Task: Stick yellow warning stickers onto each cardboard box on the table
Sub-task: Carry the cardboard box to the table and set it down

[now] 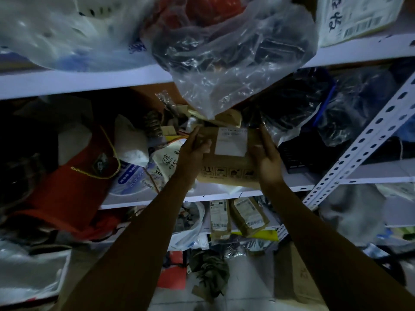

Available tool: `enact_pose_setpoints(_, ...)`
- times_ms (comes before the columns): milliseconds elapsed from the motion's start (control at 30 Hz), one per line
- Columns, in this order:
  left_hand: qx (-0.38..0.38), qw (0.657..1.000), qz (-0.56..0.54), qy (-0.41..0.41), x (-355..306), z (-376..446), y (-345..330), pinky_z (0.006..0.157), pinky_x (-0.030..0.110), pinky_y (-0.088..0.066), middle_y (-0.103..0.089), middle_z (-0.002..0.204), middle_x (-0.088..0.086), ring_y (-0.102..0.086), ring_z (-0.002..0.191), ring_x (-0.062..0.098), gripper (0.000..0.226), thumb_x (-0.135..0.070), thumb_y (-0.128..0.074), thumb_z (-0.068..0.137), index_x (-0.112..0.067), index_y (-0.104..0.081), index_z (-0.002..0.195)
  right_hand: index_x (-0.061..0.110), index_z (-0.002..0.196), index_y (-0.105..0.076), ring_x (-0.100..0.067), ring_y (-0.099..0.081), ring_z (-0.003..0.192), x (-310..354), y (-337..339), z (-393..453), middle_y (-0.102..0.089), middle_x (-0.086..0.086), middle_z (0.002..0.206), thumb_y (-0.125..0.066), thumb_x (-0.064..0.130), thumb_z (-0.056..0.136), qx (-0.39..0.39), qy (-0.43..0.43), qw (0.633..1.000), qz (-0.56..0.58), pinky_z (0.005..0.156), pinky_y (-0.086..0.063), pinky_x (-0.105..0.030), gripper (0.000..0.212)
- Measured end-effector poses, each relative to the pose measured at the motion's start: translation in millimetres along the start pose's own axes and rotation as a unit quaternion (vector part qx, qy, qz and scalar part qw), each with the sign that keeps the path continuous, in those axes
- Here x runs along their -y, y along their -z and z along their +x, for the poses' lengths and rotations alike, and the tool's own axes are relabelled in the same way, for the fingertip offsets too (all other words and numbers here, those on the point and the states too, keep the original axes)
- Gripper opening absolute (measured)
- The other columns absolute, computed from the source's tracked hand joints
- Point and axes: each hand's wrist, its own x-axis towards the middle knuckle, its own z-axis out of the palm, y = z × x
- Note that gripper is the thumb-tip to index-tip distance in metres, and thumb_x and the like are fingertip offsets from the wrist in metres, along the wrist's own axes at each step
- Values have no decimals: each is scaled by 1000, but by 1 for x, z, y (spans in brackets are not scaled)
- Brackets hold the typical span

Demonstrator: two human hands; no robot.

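Observation:
A brown cardboard box (pixel 229 162) with a white label on top and printed handling symbols on its front sits at the edge of the middle shelf (pixel 224 194). My left hand (pixel 194 149) grips its left side, thumb over the top. On the box's right side my right hand (pixel 266 153) presses flat, fingers pointing up. No yellow sticker shows anywhere in this dim view.
White metal shelving holds clutter: a clear plastic bag (pixel 229 63) hangs just over the box, a red bag (pixel 67 180) lies left, dark bagged items (pixel 314 108) right. A perforated steel upright (pixel 363 140) slants at right. Small labelled parcels (pixel 247 216) sit on the lower shelf.

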Motion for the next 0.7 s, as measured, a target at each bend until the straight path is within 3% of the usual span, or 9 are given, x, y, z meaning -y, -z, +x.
enact_pose_setpoints(100,6,1000,-29,3,8,4,1,71,27,-57,-72,102,-8,-71,86,5,57,-4,-59,95,-28,-45,144,26,151,-38,-28,-49,135,-11,2,5,-47,-10,151,-47,2,101,9,-20,998,60,113,-39,-51,56)
enact_pose_setpoints(200,5,999,-51,9,11,7,0,85,39,-54,-70,108,-5,-66,97,17,57,-5,-59,95,-30,-45,144,26,151,-37,-24,-48,136,-15,1,7,-45,-1,152,-47,3,100,4,-10,999,52,113,-41,-46,57)
enact_pose_setpoints(267,7,999,-50,11,10,6,1,87,40,-53,-70,106,-5,-65,99,18,58,-7,-60,95,-31,-44,146,28,151,-39,-21,-50,133,-14,0,7,-49,4,146,-47,6,100,-4,-4,999,34,109,-45,-38,56)
enact_pose_setpoints(467,12,999,-28,46,-9,3,2,72,30,-49,-71,91,-11,-67,82,5,61,-13,-62,94,-31,-42,149,36,149,-39,-27,-57,122,2,-2,3,-52,-5,145,-45,12,100,4,-27,1000,0,105,-47,-48,56)
enact_pose_setpoints(567,24,1000,5,9,-17,-7,2,71,25,-46,-67,99,-15,-67,74,-8,60,-14,-60,94,-28,-41,150,35,147,-42,-25,-56,123,11,-1,-12,-51,-4,145,-45,11,100,-7,-14,1000,14,106,-47,-47,53)
enact_pose_setpoints(633,44,999,10,-6,-23,-16,4,83,29,-47,-63,113,-11,-67,93,-4,59,-18,-59,95,-29,-40,150,34,146,-43,-19,-58,119,17,0,-25,-52,-3,143,-45,12,100,-21,-4,1000,17,102,-50,-40,51)
enact_pose_setpoints(700,59,998,9,-13,-28,-26,3,95,39,-47,-56,132,-5,-59,115,12,57,-21,-59,96,-33,-40,148,34,146,-43,-5,-64,103,24,4,-40,-57,4,133,-45,12,100,-40,6,999,18,86,-55,-25,51)
